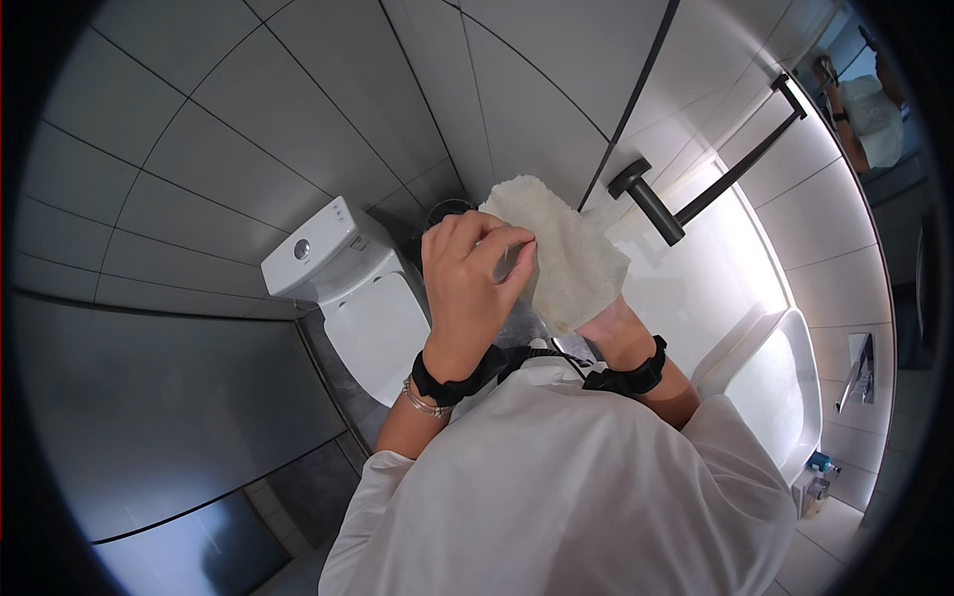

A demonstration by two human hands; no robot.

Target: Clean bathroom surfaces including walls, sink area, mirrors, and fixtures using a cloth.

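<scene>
A pale, off-white cloth (577, 257) with a ragged edge and a faint yellowish stain near its bottom is spread out before me. My left hand (473, 279) is at its left side, thumb and forefinger tips meeting against the cloth in a pinch, the other fingers curled. Behind the cloth's lower right is my right hand (605, 322); only the heel of the palm and wrist show, and its fingers are hidden by the cloth. Both wrists wear black bands.
A white toilet (376, 328) stands to the left, with a dark round bin (449, 211) behind my left hand. A black wall-mounted bar (738, 171) juts out at upper right. A white washbasin (775, 395), a chrome tap (857, 372) and bottles (820, 463) are at right.
</scene>
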